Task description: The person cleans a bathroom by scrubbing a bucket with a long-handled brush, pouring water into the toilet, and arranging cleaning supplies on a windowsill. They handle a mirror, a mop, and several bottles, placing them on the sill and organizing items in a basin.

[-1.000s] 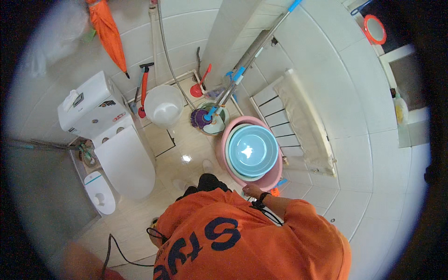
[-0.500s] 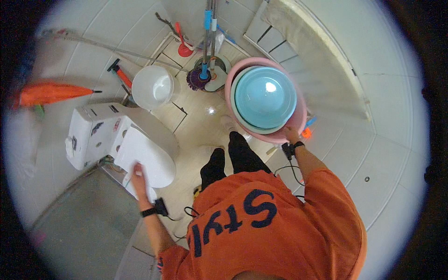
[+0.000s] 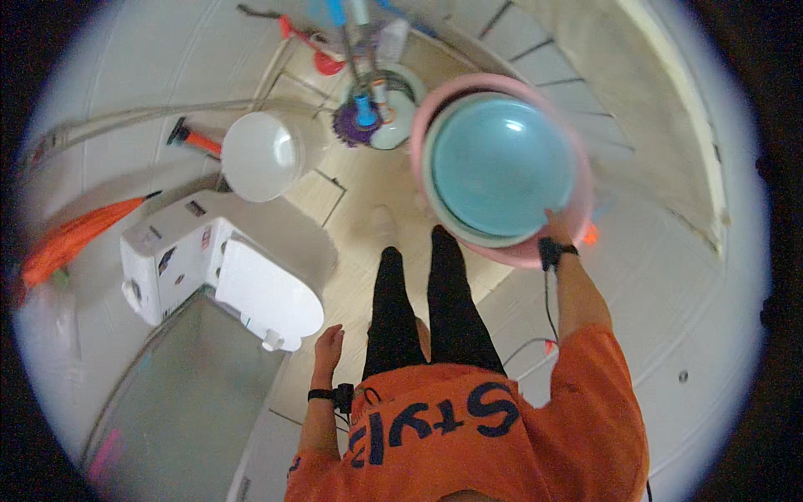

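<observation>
A light blue basin (image 3: 502,167) sits inside a paler basin (image 3: 430,180), and both rest in a large pink basin (image 3: 580,171) on the right. Reaching over the pink rim, my right hand (image 3: 562,226) has its fingers closed at the blue basin's near right rim; blur hides their exact grip on the stacked rims. My left hand (image 3: 329,345) hangs beside my left thigh, its fingers loosely stretched with nothing seen in them. Nearest to it is the white toilet lid (image 3: 269,293), which it does not touch.
A white bucket (image 3: 259,156) stands beyond the toilet. Mops with a purple head (image 3: 355,125) stand in a bucket at the back. An orange umbrella (image 3: 79,243) is at the left, and a grey-green panel (image 3: 180,385) is near left. A red plunger (image 3: 328,64) is behind.
My left hand has come off the toilet lid area, back toward my thigh. My right hand has shifted from the pink basin's rim to the blue basin's rim. The view has also moved.
</observation>
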